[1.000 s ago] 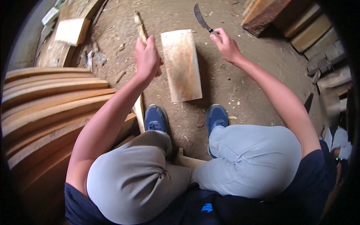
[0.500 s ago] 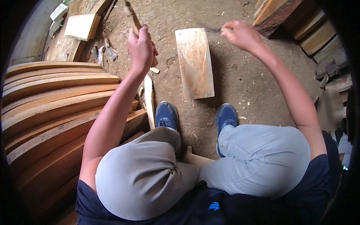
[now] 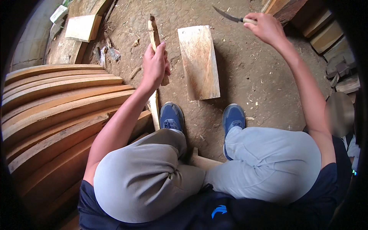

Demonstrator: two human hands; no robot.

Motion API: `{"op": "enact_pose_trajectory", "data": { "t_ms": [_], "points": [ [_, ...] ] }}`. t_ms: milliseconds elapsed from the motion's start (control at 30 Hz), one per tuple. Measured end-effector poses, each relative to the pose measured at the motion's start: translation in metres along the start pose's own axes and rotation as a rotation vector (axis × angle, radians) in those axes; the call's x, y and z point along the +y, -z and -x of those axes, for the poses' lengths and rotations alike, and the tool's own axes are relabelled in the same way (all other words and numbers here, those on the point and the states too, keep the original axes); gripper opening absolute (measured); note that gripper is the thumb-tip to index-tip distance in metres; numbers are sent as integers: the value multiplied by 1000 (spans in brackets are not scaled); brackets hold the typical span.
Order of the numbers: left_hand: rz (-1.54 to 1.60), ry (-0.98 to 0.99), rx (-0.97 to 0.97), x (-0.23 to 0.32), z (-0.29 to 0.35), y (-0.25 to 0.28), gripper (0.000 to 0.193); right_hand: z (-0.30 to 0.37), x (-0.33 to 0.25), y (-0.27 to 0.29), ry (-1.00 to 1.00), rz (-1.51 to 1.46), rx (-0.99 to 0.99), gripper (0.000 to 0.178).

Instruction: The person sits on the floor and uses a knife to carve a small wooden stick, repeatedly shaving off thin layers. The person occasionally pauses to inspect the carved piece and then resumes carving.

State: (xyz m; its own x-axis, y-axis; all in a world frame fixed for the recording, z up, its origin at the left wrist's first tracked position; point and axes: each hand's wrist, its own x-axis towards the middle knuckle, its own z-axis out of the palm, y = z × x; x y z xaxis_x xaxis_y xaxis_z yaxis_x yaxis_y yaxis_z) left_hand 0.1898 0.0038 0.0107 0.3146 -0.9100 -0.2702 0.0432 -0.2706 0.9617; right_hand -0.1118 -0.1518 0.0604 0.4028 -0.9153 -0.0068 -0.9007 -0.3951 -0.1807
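Observation:
My left hand (image 3: 155,68) is closed around a rough stick of wood (image 3: 154,33), held nearly upright in the picture, its dark end pointing away from me. Out to the right, my right hand (image 3: 264,27) grips the light wooden handle of a knife (image 3: 229,16). The knife's dark curved blade points to the far left and touches nothing. Between and below the hands, a thick wooden block (image 3: 198,63) rests on the dirt floor in front of my feet. The stick is to the left of the block, apart from it.
Stacked planks (image 3: 61,97) fill the left side. A pale strip of wood (image 3: 154,109) lies beside my left shoe (image 3: 171,115). More timber (image 3: 329,36) leans at the far right. Small shavings are scattered over the dirt floor (image 3: 257,76).
My left hand has moved right and nearer to me with the stick, which now stands more upright. My right hand has swung outward to the right with the knife, whose blade shows clearly now.

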Motion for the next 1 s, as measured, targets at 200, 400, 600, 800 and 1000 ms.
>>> {"op": "enact_pose_trajectory", "data": {
  "t_ms": [200,400,600,800,1000],
  "points": [
    [24,-14,19,-7,7,1,22,34,-41,-24,173,-284,-298,31],
    [-93,33,80,-25,10,2,22,17,-17,-31,34,-308,-331,29],
    [-306,104,132,-55,5,-7,27,1,46,-35,-196,-282,17,31],
    [-431,61,-6,-90,-2,-5,39,20,13,-64,171,-442,-182,28],
    [-432,146,-185,-91,-11,-6,45,0,9,-90,35,-692,-152,45]
  ]
}}
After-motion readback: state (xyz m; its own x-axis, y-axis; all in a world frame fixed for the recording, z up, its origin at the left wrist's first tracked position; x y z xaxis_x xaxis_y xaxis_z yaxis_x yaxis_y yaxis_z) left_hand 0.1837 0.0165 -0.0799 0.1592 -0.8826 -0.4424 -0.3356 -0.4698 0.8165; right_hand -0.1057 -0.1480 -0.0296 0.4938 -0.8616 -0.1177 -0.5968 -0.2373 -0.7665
